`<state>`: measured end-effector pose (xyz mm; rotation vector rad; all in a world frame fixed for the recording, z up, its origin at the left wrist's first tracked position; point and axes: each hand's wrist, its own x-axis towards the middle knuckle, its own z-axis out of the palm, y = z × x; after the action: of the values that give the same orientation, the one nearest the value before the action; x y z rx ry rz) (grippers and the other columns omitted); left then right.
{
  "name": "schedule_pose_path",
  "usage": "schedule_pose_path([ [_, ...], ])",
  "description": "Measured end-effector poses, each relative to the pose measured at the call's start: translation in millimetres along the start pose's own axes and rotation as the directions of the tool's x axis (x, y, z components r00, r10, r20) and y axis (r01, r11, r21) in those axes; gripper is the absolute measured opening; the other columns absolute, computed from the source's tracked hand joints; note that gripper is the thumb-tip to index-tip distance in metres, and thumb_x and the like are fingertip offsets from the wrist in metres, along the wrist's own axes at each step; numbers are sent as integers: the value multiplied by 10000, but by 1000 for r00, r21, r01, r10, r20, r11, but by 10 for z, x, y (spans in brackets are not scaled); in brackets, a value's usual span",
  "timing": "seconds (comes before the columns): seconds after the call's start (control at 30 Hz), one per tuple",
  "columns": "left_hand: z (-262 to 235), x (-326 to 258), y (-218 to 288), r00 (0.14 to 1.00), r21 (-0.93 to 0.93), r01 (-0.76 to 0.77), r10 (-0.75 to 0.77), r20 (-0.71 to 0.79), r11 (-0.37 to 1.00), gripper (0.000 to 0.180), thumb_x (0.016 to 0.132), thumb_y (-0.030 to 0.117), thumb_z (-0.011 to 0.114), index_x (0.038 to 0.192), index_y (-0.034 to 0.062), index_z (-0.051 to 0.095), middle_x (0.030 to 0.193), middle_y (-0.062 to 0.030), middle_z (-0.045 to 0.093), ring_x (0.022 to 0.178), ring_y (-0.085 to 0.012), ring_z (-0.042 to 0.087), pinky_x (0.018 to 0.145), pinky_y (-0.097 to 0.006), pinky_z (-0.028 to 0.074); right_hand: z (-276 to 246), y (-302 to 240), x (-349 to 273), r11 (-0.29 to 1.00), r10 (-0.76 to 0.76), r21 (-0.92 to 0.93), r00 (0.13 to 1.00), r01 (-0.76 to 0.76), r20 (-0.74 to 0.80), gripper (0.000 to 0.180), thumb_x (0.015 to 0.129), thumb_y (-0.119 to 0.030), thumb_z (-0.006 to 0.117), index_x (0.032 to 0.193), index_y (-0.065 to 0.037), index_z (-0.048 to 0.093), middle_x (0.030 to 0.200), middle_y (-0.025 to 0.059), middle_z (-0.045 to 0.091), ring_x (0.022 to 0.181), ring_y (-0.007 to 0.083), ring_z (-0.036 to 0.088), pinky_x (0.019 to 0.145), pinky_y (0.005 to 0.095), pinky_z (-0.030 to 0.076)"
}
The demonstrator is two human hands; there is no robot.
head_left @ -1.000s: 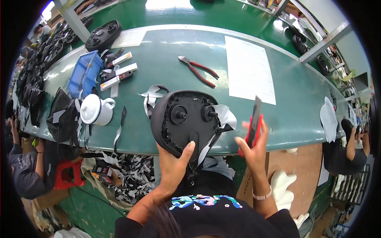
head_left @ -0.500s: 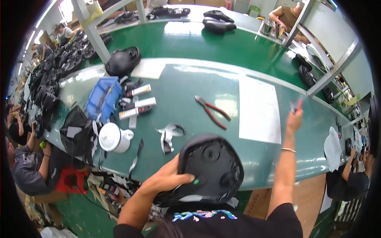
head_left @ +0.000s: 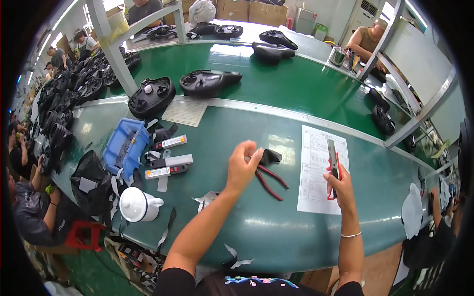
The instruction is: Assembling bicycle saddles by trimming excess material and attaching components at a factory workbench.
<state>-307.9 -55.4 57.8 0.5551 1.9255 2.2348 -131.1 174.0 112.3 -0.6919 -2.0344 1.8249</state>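
My left hand (head_left: 241, 166) is over the middle of the green-topped table, its fingers curled in a pinch at a small black scrap of material (head_left: 271, 157). This scrap covers the head of the red-handled pliers (head_left: 270, 183), which lie on the table. My right hand (head_left: 340, 186) is closed around a utility knife (head_left: 333, 155) with a grey body and red and black parts. It points up and away above a printed white sheet (head_left: 313, 195). A black bicycle saddle (head_left: 207, 82), underside up, lies on the far green surface; another saddle (head_left: 152, 97) sits at the table's far edge.
On the left stand a white lidded mug (head_left: 137, 204), a blue bin (head_left: 126, 148) and boxed blades (head_left: 166, 171). Metal posts (head_left: 112, 47) rise along the far edge. Many saddles (head_left: 59, 96) are piled far left. Several people work around.
The saddle in my left hand has left it; one now lies on the far surface. My left hand has reached forward to the scrap. My right hand has come inward with the knife.
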Motion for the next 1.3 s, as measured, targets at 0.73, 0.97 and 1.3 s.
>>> schedule_pose_path([
  [0.73,-125,-133,74,963,46,270,-270,5,962,102,829,32,623,923,11,588,863,-88,591,735,-164,577,651,-267,475,2718,-39,5493,767,-72,641,996,26,45,592,743,-251,748,1228,-117,435,1106,197,493,1014,394,521,823,618,463],
  [0.97,-93,-1,146,991,126,130,-127,-33,983,76,830,60,640,849,16,580,781,-100,587,664,-214,589,594,-294,470,2513,95,5248,622,-235,686,926,377,-296,448,795,-148,682,1183,-198,465,1096,45,504,927,245,565,645,493,539],
  [1.3,46,-204,-83,985,-143,107,-124,-118,984,152,927,161,548,997,29,515,838,-22,536,693,-70,503,593,-218,430,897,-680,1926,939,-68,344,969,-18,236,303,804,-195,665,1073,-73,598,859,25,579,681,119,595,482,269,483],
])
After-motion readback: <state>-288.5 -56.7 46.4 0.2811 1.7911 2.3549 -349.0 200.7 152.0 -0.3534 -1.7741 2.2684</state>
